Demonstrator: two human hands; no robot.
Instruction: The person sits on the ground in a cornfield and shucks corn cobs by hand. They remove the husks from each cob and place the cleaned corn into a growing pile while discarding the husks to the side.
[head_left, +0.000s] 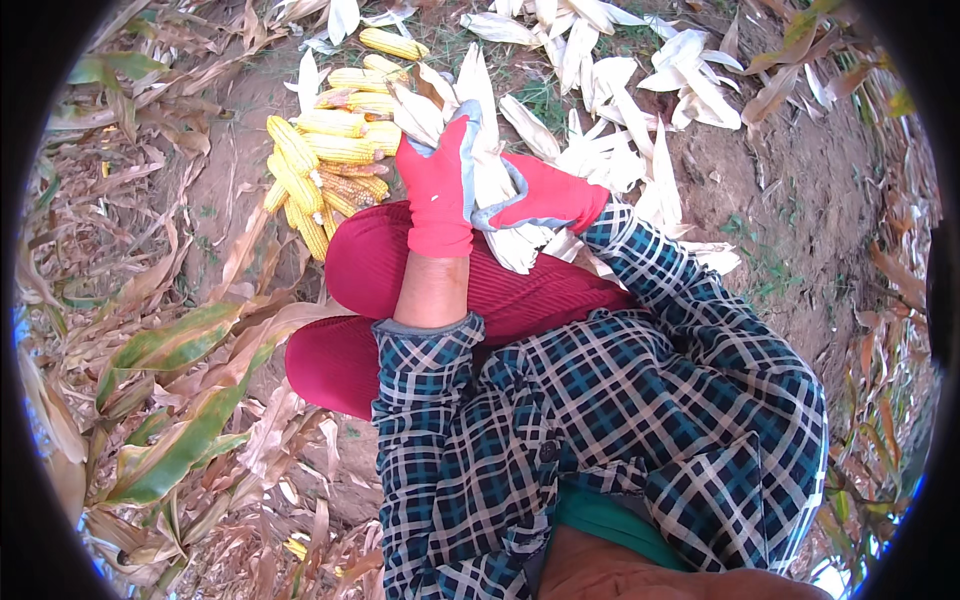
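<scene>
Red work gloves with grey palms cover both of my hands. An ear of corn in pale dry husk (489, 169) is held between them above my knees. My left hand (442, 176) closes on its husk, with the thumb pointing up along it. Close beside it, my right hand (544, 191) wraps around the lower part of the same ear. Husk leaves (517, 247) hang out below the right hand. My fingers and the husk hide the kernels. To the left of my left hand lies a pile of bare yellow corn cobs (337, 146).
Stripped white husks (592, 67) are strewn over the soil at the top and right. Dry and partly green corn leaves (180, 405) cover the ground at left. My bent knees (375, 259) are just below the hands. Standing stalks (892, 427) edge the right side.
</scene>
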